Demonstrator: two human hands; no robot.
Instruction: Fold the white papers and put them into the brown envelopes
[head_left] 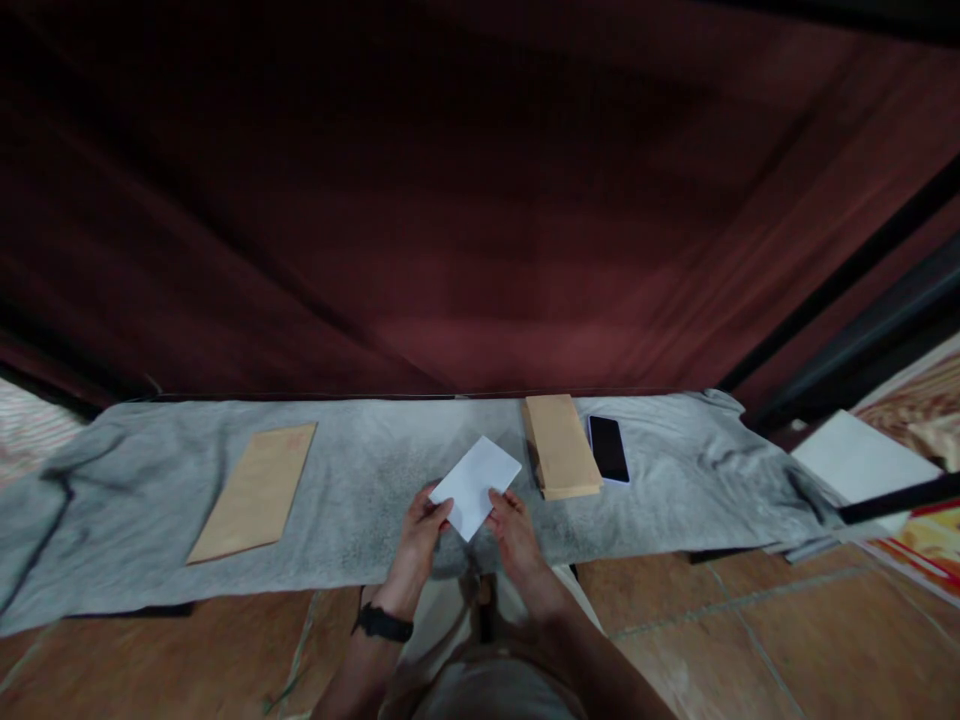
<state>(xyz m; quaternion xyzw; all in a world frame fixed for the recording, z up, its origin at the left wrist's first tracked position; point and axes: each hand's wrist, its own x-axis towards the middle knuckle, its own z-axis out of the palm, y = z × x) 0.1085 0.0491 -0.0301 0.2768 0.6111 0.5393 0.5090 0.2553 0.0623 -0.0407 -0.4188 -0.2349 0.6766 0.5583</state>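
Observation:
Both hands hold a folded white sheet of paper (475, 485) over the grey cloth (360, 520) that covers a low surface. My left hand (421, 528) grips the paper's lower left edge; a black band sits on that wrist. My right hand (511, 528) pinches its lower right edge. A stack of brown envelopes (559, 444) lies just right of the paper. A single brown envelope (256, 490) lies flat farther left on the cloth.
A black phone (608, 448) lies face up next to the envelope stack. A dark red curtain (480, 220) hangs behind the cloth. White sheets (855, 460) rest at the far right under a dark bar. Brown floor tiles (750, 640) lie below.

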